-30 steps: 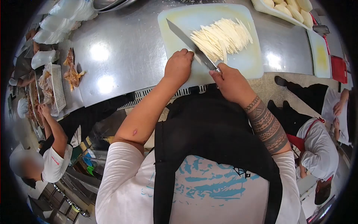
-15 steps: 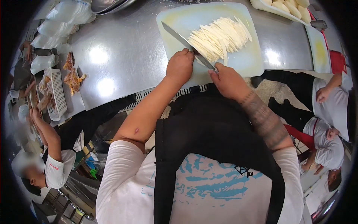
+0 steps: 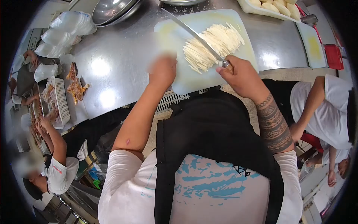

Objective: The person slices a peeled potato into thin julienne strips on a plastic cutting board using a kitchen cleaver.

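Observation:
My right hand (image 3: 240,76) is closed round the handle of a large kitchen knife (image 3: 192,33). The blade slants up and left over a heap of thin pale strips (image 3: 218,44), which look like cut potato. Under the strips lies a worn, yellow-stained white cutting board (image 3: 175,80). At the board's left edge is my left hand (image 3: 164,71); its fingers are blurred, so I cannot see whether they hold anything.
Peeled potatoes fill a white container (image 3: 261,11) at the far right. Metal bowls (image 3: 112,11) and bagged stacks (image 3: 71,24) stand far left, near browned meat pieces (image 3: 76,87) and a white basket (image 3: 62,102). Another board (image 3: 311,44) lies right. Co-workers (image 3: 59,164) stand on both sides.
My right hand has lifted the knife away from the board's left part and moved right, bringing the blade over the strips. My left hand has drawn left, away from the blade.

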The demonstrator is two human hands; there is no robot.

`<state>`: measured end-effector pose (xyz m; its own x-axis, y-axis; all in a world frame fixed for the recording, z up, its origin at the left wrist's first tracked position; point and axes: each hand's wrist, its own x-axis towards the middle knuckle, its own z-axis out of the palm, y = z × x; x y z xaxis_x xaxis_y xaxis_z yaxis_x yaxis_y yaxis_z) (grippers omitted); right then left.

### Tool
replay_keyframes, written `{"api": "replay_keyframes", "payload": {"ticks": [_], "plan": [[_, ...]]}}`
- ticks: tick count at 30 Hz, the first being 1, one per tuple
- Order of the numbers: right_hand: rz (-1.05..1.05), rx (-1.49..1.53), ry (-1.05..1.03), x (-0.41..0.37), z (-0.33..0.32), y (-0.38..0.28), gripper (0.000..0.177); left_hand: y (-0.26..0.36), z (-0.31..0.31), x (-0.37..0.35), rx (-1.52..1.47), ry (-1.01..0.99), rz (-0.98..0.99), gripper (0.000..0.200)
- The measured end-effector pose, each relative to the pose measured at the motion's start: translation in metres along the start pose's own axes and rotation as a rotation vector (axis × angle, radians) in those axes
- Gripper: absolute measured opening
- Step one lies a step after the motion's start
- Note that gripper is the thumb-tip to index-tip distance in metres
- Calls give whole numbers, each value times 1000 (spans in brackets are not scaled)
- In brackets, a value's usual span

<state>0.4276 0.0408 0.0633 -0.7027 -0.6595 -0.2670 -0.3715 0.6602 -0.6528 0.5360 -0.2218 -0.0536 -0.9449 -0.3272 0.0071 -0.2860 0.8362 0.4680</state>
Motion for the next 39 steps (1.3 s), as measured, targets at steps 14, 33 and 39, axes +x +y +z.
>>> {"api": "replay_keyframes", "payload": {"ticks": [14,33,39], "plan": [[28,-279,283,6,-20,77,24,83,15,78,19,-95,534,25],[-99,-141,265,19,-33,127,24,34,-5,127,-159,-283,139,15],[-86,-164,237,27,-27,125,23,71,3,101,-42,-129,464,23]]}}
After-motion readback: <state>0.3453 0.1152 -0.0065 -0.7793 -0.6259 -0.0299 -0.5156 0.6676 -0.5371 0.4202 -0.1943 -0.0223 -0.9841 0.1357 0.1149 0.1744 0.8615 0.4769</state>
